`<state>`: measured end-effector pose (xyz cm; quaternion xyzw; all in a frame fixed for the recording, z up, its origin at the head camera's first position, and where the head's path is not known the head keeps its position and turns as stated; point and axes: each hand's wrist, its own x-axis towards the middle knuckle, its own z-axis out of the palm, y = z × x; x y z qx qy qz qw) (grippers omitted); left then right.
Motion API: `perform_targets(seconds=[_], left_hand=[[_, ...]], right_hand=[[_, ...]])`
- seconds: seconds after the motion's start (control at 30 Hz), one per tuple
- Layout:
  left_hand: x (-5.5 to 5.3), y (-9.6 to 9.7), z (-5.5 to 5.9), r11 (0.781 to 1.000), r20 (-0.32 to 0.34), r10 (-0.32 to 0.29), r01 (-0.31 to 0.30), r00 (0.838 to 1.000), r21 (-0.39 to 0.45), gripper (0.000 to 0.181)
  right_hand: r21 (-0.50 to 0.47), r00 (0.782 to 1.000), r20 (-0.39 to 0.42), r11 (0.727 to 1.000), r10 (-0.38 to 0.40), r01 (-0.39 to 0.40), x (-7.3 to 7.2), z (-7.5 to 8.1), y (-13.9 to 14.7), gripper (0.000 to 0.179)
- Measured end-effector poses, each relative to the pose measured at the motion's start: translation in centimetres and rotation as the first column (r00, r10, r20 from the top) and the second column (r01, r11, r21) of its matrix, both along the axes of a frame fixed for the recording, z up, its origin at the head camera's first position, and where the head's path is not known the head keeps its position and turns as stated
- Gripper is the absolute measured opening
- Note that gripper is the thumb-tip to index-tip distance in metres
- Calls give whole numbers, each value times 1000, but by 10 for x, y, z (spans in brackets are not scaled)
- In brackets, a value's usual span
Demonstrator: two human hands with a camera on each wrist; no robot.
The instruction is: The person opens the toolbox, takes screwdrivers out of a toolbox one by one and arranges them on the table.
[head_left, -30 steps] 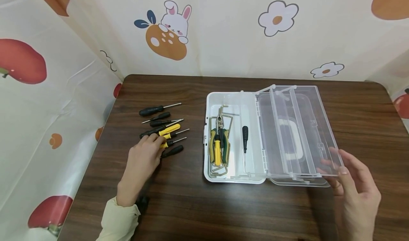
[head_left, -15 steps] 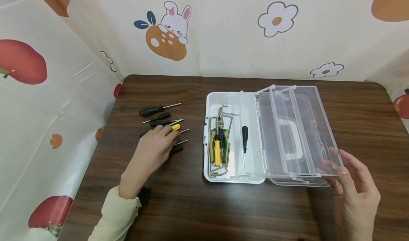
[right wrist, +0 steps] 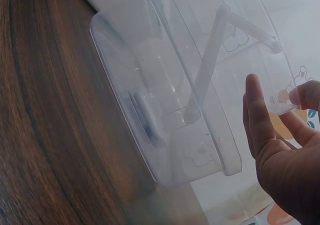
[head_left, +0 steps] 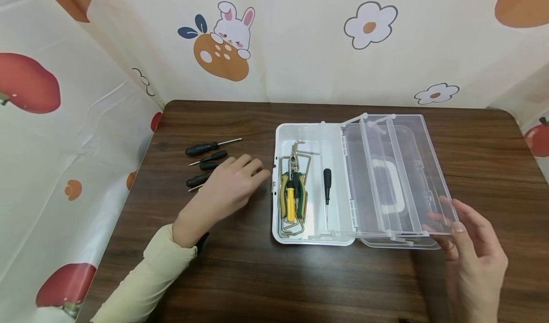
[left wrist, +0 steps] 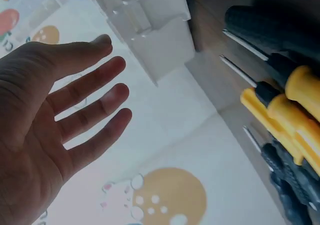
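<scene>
Beside the left hand (head_left: 233, 182), black-handled screwdrivers (head_left: 214, 156)

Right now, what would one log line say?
left hand: empty, near screwdrivers on table | right hand: pinching clear tray | white box: open, pliers inside

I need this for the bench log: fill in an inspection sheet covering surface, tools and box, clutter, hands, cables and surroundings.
Surface: brown wood-grain table.
Tools and box: white box open, clear hinged section extending to its right; inside lie green-handled pliers, a yellow-handled screwdriver and a black-handled one. Black screwdrivers and yellow ones lie left of the box, partly hidden.
Clutter: dark sliver at the head view's bottom edge, too cut off to identify.
Hands: left hand holds nothing, between loose tools and box; right hand pinches the clear section's edge.
Cables: nothing seen.
Surroundings: pale printed covering behind and beside the table.
</scene>
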<state>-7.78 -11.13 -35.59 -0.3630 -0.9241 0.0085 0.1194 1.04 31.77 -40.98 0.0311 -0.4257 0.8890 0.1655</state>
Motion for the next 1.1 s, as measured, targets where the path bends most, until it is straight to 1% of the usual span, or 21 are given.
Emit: perform_targets(seconds=[0.1, 0.2, 0.37, 0.5, 0.6, 0.67, 0.73, 0.83, 0.97, 1.03, 1.1], left_hand=[[-6, 6, 1, 998, -11, -55, 54, 998, -23, 19], [-13, 10, 3, 992, -1, -116, 115, 993, -54, 21], [-25, 19, 6, 970, 33, -216, 218, 976, -110, 25], [-33, 29, 5, 958, 60, -259, 265, 964, -113, 29], [-38, 38, 2, 951, 83, -278, 286, 957, -113, 28], [-41, 43, 0, 945, 104, -287, 299, 952, -129, 26], [-44, 49, -1, 940, 143, -287, 307, 947, -147, 27], [-48, 57, -2, 932, 220, -274, 315, 936, -179, 30], [-53, 68, -2, 926, 322, -241, 316, 916, -207, 33], [-55, 72, -4, 926, 361, -227, 315, 905, -208, 32], [-57, 76, -6, 924, 379, -227, 321, 897, -206, 31]], right_hand=[[-4, 1000, -11, 1000, 3, -3, 0, -1, 1, 43], [-4, 1000, -16, 1000, 7, -7, 0, -2, 1, 43], [7, 1000, -6, 1000, -2, 2, 0, -1, 0, 43], [18, 1000, 2, 1000, -13, 13, 0, -1, -1, 43], [18, 1000, -1, 1000, -13, 13, 0, -1, 0, 43], [15, 1000, -8, 1000, -8, 8, 0, -2, 0, 43], [8, 1000, -16, 1000, -4, 4, 0, -3, 0, 43], [-3, 1000, -28, 1000, 1, -2, 0, -3, 1, 43], [-14, 999, -37, 1000, 6, -7, -1, -4, 1, 43], [-15, 999, -37, 1000, 8, -8, -1, -4, 1, 43], [-14, 999, -37, 1000, 11, -11, -2, -4, 1, 43]])
